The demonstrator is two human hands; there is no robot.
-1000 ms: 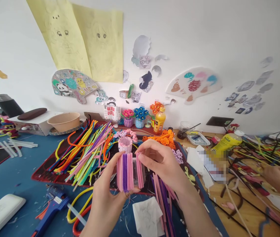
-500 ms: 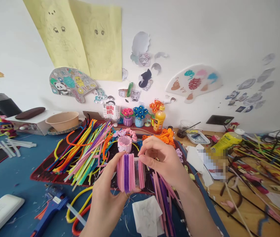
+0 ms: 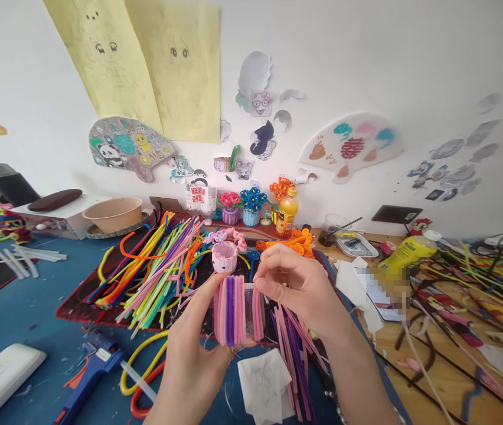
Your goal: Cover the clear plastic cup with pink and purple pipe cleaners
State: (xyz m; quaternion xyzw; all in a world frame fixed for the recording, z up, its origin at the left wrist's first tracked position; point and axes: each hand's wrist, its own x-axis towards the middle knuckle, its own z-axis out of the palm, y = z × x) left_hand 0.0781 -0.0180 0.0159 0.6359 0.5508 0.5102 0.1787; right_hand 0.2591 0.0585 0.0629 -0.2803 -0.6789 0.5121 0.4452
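Note:
My left hand [image 3: 198,336] is closed round a small clear plastic cup [image 3: 250,307], thumb near the rim and fingers below. Pink pipe cleaners [image 3: 241,310] stand upright side by side on its wall, with a purple pipe cleaner [image 3: 230,311] among them. A bare see-through strip shows between them and another pink pipe cleaner [image 3: 257,313] at the right. At the top of that one, my right hand [image 3: 293,289] pinches with thumb and forefinger. Just behind the cup stands a finished pink pot [image 3: 224,258] with a scalloped rim.
Loose coloured pipe cleaners [image 3: 158,277] lie heaped at left on a dark mat [image 3: 74,310]. A blue glue gun [image 3: 96,369] rests front left. White paper [image 3: 264,383] and more pink and purple stems lie in front. An orange drink bottle [image 3: 286,212] stands behind.
Both hands and the cup have shifted very slightly to the right. The grip of each hand looks the same.

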